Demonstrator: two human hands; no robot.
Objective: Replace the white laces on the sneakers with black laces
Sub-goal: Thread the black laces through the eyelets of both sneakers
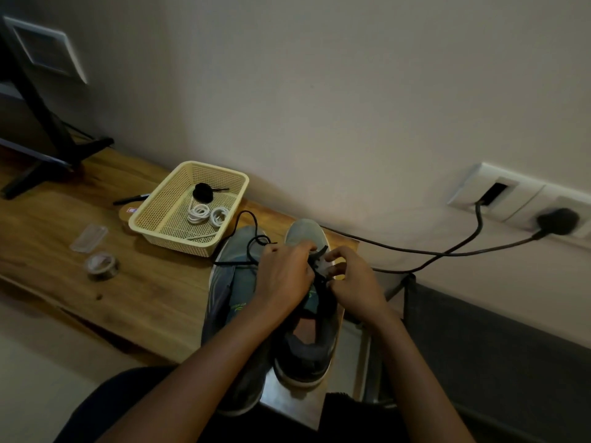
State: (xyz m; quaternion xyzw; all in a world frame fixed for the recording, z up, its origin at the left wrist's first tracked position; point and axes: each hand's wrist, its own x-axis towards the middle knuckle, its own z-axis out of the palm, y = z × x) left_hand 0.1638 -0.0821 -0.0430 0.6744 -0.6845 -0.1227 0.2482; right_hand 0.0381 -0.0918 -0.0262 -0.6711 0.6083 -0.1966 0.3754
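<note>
Hands: left hand and right hand, fingers curled, both pinching black lace over right-side sneaker; second sneaker touching alongside on wooden surface; basket just behind, holding coiled white laces and black coil; tape roll apart, leftward.

this looked like a room in a home. a wood-grain table stood against a plain painted wall. at the upper left the black legs of a screen stand rested on it, beside a white wall switch plate. at the right a white socket panel held a black plug, with dark cables trailing along the wall. a cream plastic basket and a tape roll sat on the table.
</note>
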